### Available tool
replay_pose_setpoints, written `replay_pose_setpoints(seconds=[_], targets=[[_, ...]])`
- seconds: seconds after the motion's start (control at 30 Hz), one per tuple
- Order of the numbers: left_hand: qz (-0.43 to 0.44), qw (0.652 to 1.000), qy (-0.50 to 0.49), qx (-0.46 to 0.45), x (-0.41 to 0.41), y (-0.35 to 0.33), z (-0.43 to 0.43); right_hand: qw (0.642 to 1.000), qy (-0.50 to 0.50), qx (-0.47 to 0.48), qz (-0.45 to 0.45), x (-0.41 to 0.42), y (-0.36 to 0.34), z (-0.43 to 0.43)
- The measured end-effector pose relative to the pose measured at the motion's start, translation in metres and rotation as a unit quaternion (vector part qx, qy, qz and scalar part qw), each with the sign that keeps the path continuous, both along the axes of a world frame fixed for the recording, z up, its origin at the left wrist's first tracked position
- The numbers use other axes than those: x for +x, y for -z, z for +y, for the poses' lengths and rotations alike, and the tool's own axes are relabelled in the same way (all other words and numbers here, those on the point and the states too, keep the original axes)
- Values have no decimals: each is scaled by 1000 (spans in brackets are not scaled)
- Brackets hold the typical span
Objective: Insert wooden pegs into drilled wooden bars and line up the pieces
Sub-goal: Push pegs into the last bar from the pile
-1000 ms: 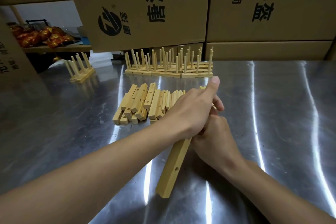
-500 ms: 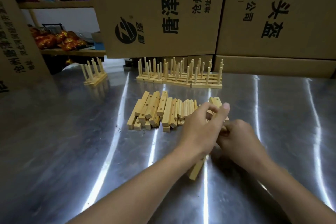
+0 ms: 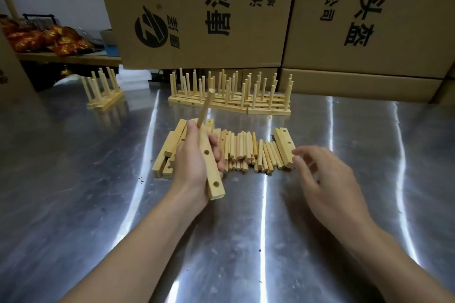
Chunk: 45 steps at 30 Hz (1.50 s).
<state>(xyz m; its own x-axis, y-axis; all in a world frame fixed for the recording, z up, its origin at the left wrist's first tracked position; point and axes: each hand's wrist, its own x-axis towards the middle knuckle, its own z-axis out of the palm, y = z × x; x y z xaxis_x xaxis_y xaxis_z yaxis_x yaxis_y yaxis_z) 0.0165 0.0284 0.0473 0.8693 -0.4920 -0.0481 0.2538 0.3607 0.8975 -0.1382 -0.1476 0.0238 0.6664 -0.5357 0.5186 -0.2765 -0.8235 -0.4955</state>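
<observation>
My left hand (image 3: 194, 167) grips a drilled wooden bar (image 3: 211, 174) lifted above the steel table; one peg (image 3: 205, 108) stands up from its far end, and two empty holes face me. To the right, my right hand (image 3: 327, 182) hovers with fingers spread and relaxed, fingertips near a loose bar (image 3: 285, 147) at the right end of the pile. Between the hands lies a heap of loose pegs (image 3: 246, 150). More undrilled-side bars (image 3: 170, 150) lie stacked behind my left hand.
Finished bars with upright pegs (image 3: 229, 96) form a row at the table's back. A smaller pegged set (image 3: 103, 93) stands at the back left. Large cardboard boxes (image 3: 197, 12) wall off the rear. The steel table (image 3: 221, 241) stretches bare toward me.
The hands were together on the bar; now they have parted. My left hand has the bar with one peg in it, and my right hand has let go and moved right.
</observation>
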Motion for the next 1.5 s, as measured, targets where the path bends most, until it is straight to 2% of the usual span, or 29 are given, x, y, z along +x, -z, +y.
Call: replay_pose_setpoints(seconds=[0.27,0.5,0.67,0.77,0.87,1.03,1.23,1.4,1.5], targets=[[42,998,19,-37,10,-1,3,1000,11,10,0,1,10,-9],[47,997,33,-47,13,3,-2,999,-38,33,-2,7,14,-12],[48,997,45,-50,13,5,-6,999,-13,36,-7,9,16,-16],[43,996,58,-60,13,6,-8,1000,-2,-8,8,7,12,-12],[43,994,67,-75,13,8,-10,996,12,-63,69,7,10,-13],[41,993,72,-81,14,10,-11,971,16,-180,159,22,5,-14],[37,992,78,-88,15,10,-11,959,12,-216,184,32,3,-20],[39,992,81,-94,16,10,-11,939,-10,-297,174,22,3,-18],[44,991,85,-93,15,9,-10,944,-4,-297,141,14,2,-16]])
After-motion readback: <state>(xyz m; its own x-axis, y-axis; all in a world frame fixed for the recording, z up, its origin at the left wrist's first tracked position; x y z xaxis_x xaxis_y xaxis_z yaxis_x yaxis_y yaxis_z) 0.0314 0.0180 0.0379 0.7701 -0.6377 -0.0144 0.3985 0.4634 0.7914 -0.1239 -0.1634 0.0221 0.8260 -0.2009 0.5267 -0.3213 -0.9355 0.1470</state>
